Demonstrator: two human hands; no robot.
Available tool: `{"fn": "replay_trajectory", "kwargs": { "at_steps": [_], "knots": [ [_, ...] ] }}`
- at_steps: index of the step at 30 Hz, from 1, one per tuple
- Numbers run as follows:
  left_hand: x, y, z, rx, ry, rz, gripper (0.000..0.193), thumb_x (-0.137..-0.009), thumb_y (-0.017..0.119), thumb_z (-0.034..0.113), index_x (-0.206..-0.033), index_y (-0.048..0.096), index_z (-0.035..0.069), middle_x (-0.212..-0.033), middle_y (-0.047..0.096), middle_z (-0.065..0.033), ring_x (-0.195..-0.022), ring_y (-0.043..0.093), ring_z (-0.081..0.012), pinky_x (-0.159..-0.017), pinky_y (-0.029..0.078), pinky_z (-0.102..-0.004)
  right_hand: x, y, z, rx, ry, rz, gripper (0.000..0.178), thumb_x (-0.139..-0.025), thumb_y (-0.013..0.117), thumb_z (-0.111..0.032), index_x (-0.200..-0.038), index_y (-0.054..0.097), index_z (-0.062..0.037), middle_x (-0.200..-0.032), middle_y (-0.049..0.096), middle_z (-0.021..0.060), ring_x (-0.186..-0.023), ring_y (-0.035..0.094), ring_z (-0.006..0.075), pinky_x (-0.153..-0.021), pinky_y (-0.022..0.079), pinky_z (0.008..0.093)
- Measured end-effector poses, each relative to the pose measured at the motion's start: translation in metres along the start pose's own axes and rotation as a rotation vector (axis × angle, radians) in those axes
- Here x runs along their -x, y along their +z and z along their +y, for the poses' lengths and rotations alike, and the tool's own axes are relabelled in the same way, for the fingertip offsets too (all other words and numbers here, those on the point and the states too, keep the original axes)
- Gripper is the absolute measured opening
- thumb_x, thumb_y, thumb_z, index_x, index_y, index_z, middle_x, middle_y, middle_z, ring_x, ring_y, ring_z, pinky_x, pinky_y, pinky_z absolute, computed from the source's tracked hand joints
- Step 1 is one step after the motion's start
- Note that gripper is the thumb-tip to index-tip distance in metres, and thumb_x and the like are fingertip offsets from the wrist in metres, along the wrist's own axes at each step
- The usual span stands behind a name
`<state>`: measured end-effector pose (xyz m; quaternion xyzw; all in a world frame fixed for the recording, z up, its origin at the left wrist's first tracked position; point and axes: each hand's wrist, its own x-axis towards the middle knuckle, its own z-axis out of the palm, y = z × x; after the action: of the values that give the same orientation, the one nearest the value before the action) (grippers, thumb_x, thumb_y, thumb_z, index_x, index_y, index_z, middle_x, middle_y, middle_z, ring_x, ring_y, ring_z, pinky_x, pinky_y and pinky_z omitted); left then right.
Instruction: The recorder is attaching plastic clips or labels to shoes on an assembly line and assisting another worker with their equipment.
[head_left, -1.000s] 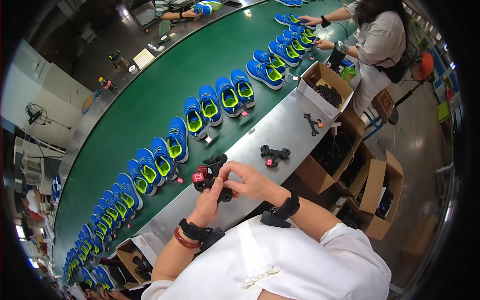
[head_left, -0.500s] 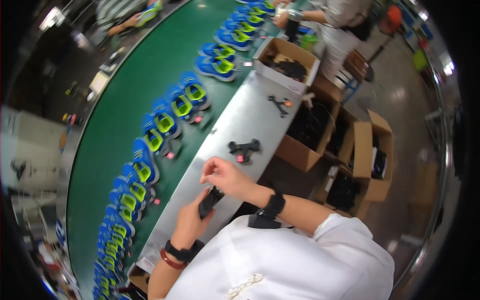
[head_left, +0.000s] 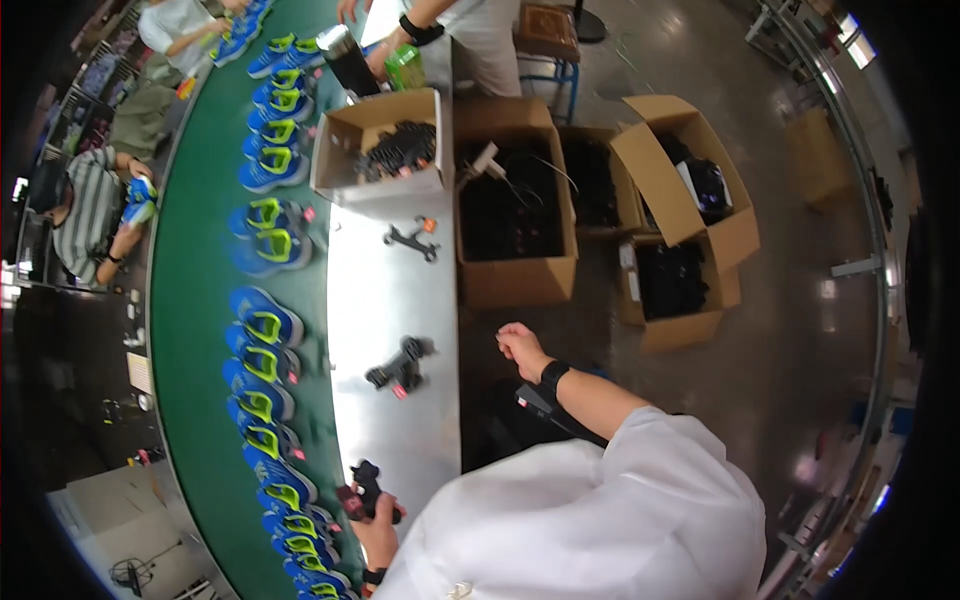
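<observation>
My left hand [head_left: 378, 535] is low on the metal table, its fingers closed round a black plastic piece [head_left: 366, 480] with knobbed ends; a dark red patch shows beside it. My right hand [head_left: 522, 348] is off the table's right edge, over the floor, fingers curled together in a pinch; what they hold, if anything, is too small to make out. Farther up the table lies a blurred black knobbed piece [head_left: 400, 366] with a red tag. Beyond it is a thinner black bone-shaped piece [head_left: 412, 241] with an orange tag.
Blue-and-lime shoes [head_left: 262, 365] line the green conveyor [head_left: 190, 330] left of the metal table [head_left: 365, 310]. A carton [head_left: 378, 190] of black pieces stands at the table's far end. Open cardboard boxes [head_left: 515, 285] stand to the right. Co-workers [head_left: 85, 215] are at the far left and top.
My view has turned toward the right. My hands have parted: the right has moved off the table's right side, the left lower. The black bristly bundle no longer shows in my left hand.
</observation>
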<state>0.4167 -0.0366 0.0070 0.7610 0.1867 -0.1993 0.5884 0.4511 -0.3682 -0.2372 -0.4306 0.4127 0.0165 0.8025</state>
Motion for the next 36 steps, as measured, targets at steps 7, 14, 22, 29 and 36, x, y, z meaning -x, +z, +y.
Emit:
{"fn": "replay_trajectory", "kwargs": {
  "at_steps": [7, 14, 22, 29, 36],
  "knots": [
    [-0.004, 0.010, -0.031, -0.104, -0.062, 0.103, 0.024, -0.084, 0.064, 0.018, -0.094, 0.059, -0.003, -0.076, 0.060, -0.0114, -0.064, 0.056, -0.0197, -0.057, 0.046, -0.0352, -0.180, 0.048, 0.090, 0.964, -0.475, -0.050, 0.032, -0.089, 0.048, -0.023, -0.108, 0.059, 0.0000, -0.099, 0.063, 0.0208, -0.098, 0.059, 0.0344, -0.086, 0.047, 0.0419],
    [-0.033, 0.014, -0.011, -0.167, -0.021, -0.010, 0.026, -0.085, 0.063, 0.015, -0.104, 0.058, -0.001, -0.091, 0.063, -0.0141, -0.081, 0.060, -0.0235, -0.070, 0.049, -0.0351, -0.159, 0.029, -0.020, 1.182, -0.128, 0.083, 0.033, -0.080, 0.057, -0.025, -0.105, 0.061, -0.0022, -0.094, 0.064, 0.0268, -0.095, 0.062, 0.0405, -0.084, 0.050, 0.0453],
    [-0.044, 0.019, 0.012, -0.176, 0.086, -0.050, 0.027, -0.084, 0.064, 0.016, -0.104, 0.056, 0.000, -0.095, 0.060, -0.0133, -0.085, 0.059, -0.0223, -0.072, 0.049, -0.0346, -0.107, 0.080, -0.354, 0.392, -0.857, 0.311, 0.017, -0.088, 0.049, -0.010, -0.102, 0.056, -0.0043, -0.065, 0.060, 0.0097, -0.054, 0.059, 0.0178, -0.050, 0.046, 0.0332],
    [-0.049, 0.025, 0.013, -0.150, 0.098, -0.005, 0.028, -0.084, 0.065, 0.017, -0.105, 0.054, 0.001, -0.098, 0.058, -0.0127, -0.088, 0.058, -0.0213, -0.073, 0.049, -0.0343, 0.019, 0.187, -0.252, 0.798, -0.309, -1.024, 0.023, -0.091, 0.058, -0.024, -0.108, 0.060, -0.0083, -0.086, 0.059, -0.0007, -0.074, 0.055, 0.0119, -0.070, 0.047, 0.0273],
    [-0.043, 0.032, 0.010, -0.070, 0.128, 0.145, 0.029, -0.083, 0.065, 0.017, -0.105, 0.052, 0.002, -0.101, 0.056, -0.0120, -0.091, 0.056, -0.0203, -0.075, 0.049, -0.0339, 0.130, 0.213, -0.109, 1.186, 0.001, -1.574, 0.039, -0.095, 0.049, -0.022, -0.133, 0.045, -0.0116, -0.121, 0.054, 0.0155, -0.102, 0.054, 0.0311, -0.089, 0.044, 0.0389]
  ]
}}
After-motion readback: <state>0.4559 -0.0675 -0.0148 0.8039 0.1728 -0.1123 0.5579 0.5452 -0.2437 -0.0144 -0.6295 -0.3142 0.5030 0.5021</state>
